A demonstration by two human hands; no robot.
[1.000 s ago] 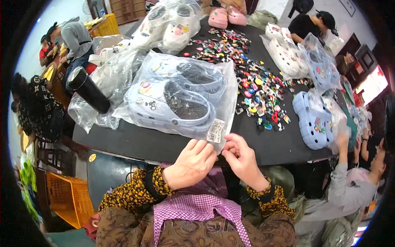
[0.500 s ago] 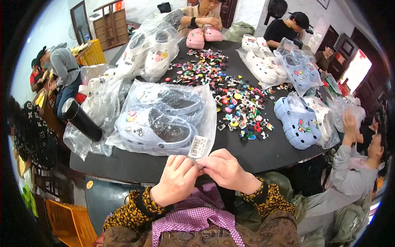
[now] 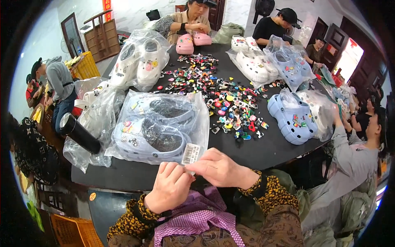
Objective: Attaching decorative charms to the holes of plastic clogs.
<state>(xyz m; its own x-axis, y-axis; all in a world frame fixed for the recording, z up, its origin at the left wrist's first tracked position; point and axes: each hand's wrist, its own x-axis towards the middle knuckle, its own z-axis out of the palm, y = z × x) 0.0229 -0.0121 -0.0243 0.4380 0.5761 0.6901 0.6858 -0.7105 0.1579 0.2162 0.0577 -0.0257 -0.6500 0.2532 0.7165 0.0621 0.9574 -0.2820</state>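
My left hand [image 3: 170, 186] and right hand [image 3: 217, 168] pinch the near edge of the clear bag of pale blue clogs [image 3: 158, 127] (its white label [image 3: 190, 153] sits just beyond my fingertips). I judge this the bag-sealing step; next needs a firm fold.

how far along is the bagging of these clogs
Done: the grey clogs sit inside the clear bag, and other bagged pairs lie around. In hand: left hand and right hand pinch the bag's edge beside its white label. Left: blue clogs unbagged, loose charms.
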